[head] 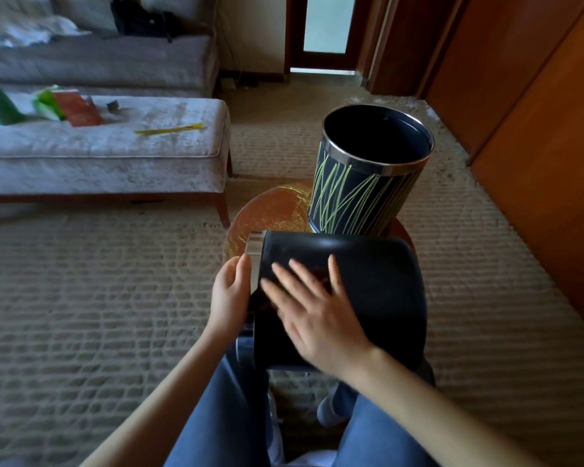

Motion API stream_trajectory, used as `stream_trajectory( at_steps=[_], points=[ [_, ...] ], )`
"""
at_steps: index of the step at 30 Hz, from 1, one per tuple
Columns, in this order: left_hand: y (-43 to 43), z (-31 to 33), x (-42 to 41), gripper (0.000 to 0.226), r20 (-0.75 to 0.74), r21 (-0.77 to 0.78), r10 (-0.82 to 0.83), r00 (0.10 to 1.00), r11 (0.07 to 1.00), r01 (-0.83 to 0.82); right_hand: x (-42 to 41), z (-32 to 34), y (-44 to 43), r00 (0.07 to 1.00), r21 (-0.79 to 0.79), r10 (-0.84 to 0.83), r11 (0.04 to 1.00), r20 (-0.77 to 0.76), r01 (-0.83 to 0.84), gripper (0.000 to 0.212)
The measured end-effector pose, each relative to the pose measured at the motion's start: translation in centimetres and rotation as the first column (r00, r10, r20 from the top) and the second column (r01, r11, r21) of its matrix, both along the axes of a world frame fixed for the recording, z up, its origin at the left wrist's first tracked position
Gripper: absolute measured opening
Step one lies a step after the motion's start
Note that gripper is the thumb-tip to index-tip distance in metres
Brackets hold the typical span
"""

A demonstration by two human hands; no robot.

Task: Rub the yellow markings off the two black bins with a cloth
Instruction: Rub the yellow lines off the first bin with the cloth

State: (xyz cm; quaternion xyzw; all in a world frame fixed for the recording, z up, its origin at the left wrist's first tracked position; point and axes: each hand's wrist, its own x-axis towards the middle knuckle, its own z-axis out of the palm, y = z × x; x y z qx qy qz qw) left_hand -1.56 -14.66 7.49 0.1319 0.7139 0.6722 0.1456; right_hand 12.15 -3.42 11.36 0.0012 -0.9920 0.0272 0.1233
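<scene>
grey bench (169, 143), yellow strip (169, 130), sofa (115, 59), beige carpet (81, 298), wooden wardrobe (536, 96)

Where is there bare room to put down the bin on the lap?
Free: the right end of the bench past the yellow strip; the carpet between bench and the left hand gripping the lap bin; the carpet between marked bin and wardrobe. Crowded: the small table, taken by the marked bin and glass dish.
</scene>
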Motion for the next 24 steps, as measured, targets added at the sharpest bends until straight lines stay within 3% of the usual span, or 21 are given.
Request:
stream_trajectory(
  at_steps=[3,7,9,11,16,19,22,24],
  points=[
    [-0.5,-0.2,1.1,0.038,-0.064,-0.007,0.033,0.997,0.999,-0.034,-4.2,2.5,1.6,0.977,-0.171,-0.159,0.968,0.141,0.182,0.048],
    [-1.4,-0.3,2.5,0.041,-0.133,-0.019,0.047,0.990,0.999,-0.050,-10.9,3.5,3.9,0.879,-0.247,-0.289,0.884,0.379,0.397,0.043],
    [-1.4,-0.3,2.7,0.043,-0.123,-0.012,0.049,0.991,0.999,-0.051,-12.1,3.4,4.0,0.859,-0.253,-0.290,0.872,0.421,0.419,0.042],
    [-1.1,0.0,2.5,0.040,-0.090,-0.012,0.049,0.995,0.999,-0.050,-11.6,3.1,2.9,0.904,-0.244,-0.252,0.906,0.344,0.345,0.040],
    [-0.2,0.3,0.8,0.036,-0.028,0.014,0.003,1.000,1.000,-0.003,-7.1,1.2,-0.5,0.990,-0.236,-0.141,0.962,-0.009,0.135,0.050],
    [0.0,0.1,-0.1,0.032,-0.015,0.022,-0.021,1.000,1.000,0.021,-3.9,-0.1,-1.6,0.995,-0.165,-0.079,0.984,-0.066,0.068,0.050],
    [0.3,0.5,-0.2,0.036,-0.023,0.018,-0.014,1.000,1.000,0.015,-0.6,-0.6,-0.5,0.991,-0.014,-0.076,0.997,-0.112,0.075,0.048],
    [0.6,0.3,-0.7,0.038,-0.003,-0.019,0.002,1.000,1.000,-0.002,1.1,-0.6,1.8,0.970,-0.010,-0.185,0.983,-0.156,0.185,0.045]
  ],
)
